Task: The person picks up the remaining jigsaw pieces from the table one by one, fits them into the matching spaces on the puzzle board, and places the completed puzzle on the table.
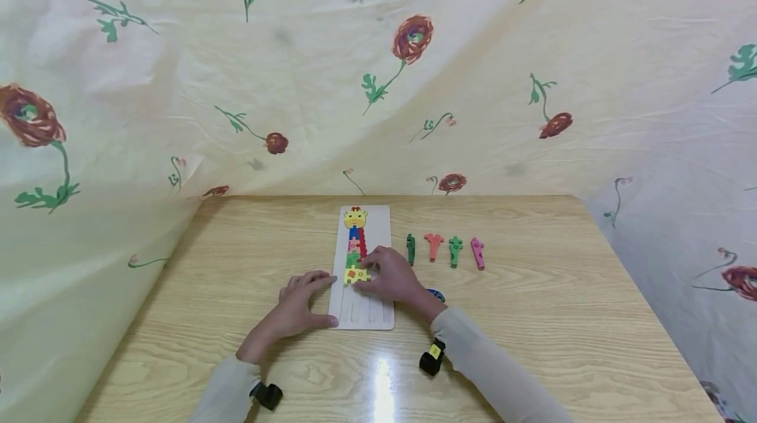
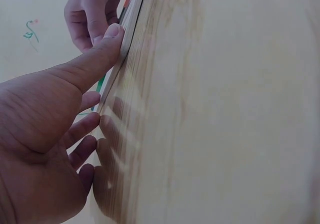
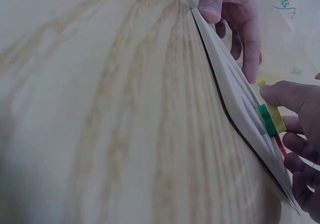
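Note:
A pale wooden puzzle board (image 1: 381, 226) lies upright before me, with a giraffe's head piece (image 1: 355, 219) at its top. Below the head, blue, pink, red and green neck pieces sit in the board. My right hand (image 1: 391, 275) pinches a yellow puzzle piece (image 1: 357, 274) with orange patches between thumb and fingers, low on the neck; in the right wrist view the yellow piece (image 3: 276, 115) stands beside a green one (image 3: 267, 119). My left hand (image 1: 301, 305) touches the board's left edge, thumb (image 2: 114, 31) at the lower corner and fingers spread farther up.
Right of the board lie loose pieces: dark green (image 1: 411, 249), orange (image 1: 434, 246), green (image 1: 455, 251) and pink (image 1: 478, 253). A blue piece (image 1: 436, 294) is partly hidden behind my right wrist. Flowered cloth (image 1: 331, 81) hangs behind and beside the wooden table (image 1: 532, 337).

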### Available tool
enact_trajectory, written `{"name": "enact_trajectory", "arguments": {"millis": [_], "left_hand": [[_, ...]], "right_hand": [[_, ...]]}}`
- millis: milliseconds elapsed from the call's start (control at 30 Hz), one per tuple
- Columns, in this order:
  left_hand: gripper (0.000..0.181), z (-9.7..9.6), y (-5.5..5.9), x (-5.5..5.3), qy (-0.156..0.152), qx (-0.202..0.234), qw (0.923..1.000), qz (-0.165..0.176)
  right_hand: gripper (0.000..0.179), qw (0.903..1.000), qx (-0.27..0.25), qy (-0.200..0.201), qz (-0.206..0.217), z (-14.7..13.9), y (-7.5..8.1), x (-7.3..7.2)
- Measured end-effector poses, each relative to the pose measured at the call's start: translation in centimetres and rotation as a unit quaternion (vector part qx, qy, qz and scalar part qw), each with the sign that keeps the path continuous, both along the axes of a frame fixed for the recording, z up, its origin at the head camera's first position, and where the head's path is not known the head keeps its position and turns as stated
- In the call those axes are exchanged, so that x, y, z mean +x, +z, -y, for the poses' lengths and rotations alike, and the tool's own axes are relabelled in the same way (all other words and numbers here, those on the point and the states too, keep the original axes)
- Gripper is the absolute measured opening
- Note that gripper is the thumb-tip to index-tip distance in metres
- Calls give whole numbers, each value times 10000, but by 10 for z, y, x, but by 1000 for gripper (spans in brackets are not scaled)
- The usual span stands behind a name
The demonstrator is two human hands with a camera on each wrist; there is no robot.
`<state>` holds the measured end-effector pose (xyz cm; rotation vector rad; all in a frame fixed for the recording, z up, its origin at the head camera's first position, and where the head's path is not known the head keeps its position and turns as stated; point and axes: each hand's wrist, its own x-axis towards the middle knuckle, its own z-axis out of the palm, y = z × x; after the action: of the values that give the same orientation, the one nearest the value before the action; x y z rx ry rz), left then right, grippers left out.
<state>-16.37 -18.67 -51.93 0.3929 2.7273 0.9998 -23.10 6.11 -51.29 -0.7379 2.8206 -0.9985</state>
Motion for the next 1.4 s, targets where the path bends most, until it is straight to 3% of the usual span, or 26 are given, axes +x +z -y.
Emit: {"name": "enact_trajectory", "arguments": {"millis": [700, 967, 1233, 1400], "left_hand": [[81, -2, 3, 2, 108, 24, 9999, 54], [82, -1, 3, 1, 65, -62, 9999, 108], [82, -2, 2, 1, 81, -49, 9999, 105], [82, -2, 2, 2, 161, -77, 9998, 109]], "right_hand": [[42, 9998, 197, -87, 9, 4, 1, 2], [39, 10000, 31, -35, -9, 0, -1, 1], [33, 9993, -307, 29, 221, -11, 14, 2], [31, 9990, -412, 171, 17, -26, 29, 6]]}}
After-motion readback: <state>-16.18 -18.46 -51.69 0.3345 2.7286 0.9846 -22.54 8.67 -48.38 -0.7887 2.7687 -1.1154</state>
